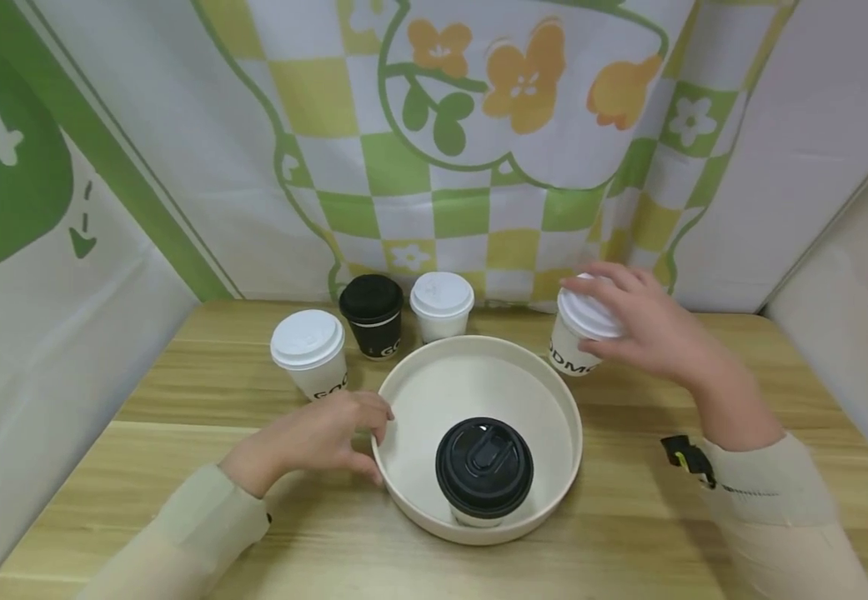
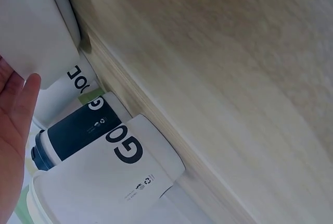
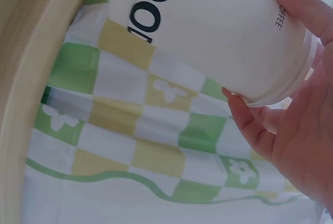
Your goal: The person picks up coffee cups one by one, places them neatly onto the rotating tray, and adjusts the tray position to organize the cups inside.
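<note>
Our right hand [image 1: 644, 329] grips the white cup [image 1: 569, 346] by its lid [image 1: 589, 315], behind and right of the tray [image 1: 434, 396]; our left hand [image 1: 321, 433] holds the tray's rim; we judge the cup light, its wall easily dented, so a gentle hold just under the lid seems safest; the right wrist view shows digits on opposite sides and small "COFFEE" print [image 3: 281, 17], which the head view does not.

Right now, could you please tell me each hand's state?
Left hand: closed, holding the round cream tray by its rim.
Right hand: closed, holding the rightmost white-lidded paper cup.
</note>
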Motion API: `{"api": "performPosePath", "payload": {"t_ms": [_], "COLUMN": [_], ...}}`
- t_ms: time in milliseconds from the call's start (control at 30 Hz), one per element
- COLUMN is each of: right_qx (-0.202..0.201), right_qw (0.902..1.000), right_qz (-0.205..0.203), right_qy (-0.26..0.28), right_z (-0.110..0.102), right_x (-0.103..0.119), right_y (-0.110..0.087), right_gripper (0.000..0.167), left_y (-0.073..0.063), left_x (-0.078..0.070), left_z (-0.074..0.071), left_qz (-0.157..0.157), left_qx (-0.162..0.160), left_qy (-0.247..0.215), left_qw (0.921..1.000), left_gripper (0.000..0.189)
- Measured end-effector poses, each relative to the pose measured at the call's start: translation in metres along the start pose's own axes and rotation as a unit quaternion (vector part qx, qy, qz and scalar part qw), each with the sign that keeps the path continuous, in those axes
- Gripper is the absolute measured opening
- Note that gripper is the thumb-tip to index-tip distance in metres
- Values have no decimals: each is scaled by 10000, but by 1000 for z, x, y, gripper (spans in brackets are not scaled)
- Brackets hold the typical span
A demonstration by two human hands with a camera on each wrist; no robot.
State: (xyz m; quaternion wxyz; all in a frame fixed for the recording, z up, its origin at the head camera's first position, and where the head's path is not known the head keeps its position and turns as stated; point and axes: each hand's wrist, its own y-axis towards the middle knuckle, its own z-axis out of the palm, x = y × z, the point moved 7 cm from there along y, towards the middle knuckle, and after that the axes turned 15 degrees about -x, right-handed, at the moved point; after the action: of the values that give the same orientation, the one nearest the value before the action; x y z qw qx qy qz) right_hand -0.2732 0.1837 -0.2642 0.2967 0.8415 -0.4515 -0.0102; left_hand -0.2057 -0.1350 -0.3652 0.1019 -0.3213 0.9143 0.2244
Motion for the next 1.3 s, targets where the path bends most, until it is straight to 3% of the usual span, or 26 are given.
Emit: {"api": "performPosePath", "payload": {"t_ms": [333, 533, 733, 1000, 1300], "right_qx": [-346, -592, -732, -657, -695], "right_qw": [9991, 9974, 9967, 9976, 9968], "right_qz": [-218, -381, -308, -135, -212], "right_qy": [84, 135, 160, 182, 321], "right_z": [-21, -31, -36, -39, -38], "right_x": [10, 17, 20, 25, 32], "right_y": [-14, -22, -30, -37, -45], "right_gripper": [70, 72, 75, 75, 75], "left_y": [-3, -8, -8, -5, -5], "left_x": [1, -8, -23, -37, -31], "left_z": [-5, -17, -25, -20, -10], "left_qz": [-14, 335, 583, 971, 770], "left_qx": [-95, -569, -833, -905, -695], "left_qy": [142, 293, 358, 540, 544], "left_qw": [9999, 9974, 9942, 9897, 9931], "left_gripper": [41, 53, 50, 41, 34]}}
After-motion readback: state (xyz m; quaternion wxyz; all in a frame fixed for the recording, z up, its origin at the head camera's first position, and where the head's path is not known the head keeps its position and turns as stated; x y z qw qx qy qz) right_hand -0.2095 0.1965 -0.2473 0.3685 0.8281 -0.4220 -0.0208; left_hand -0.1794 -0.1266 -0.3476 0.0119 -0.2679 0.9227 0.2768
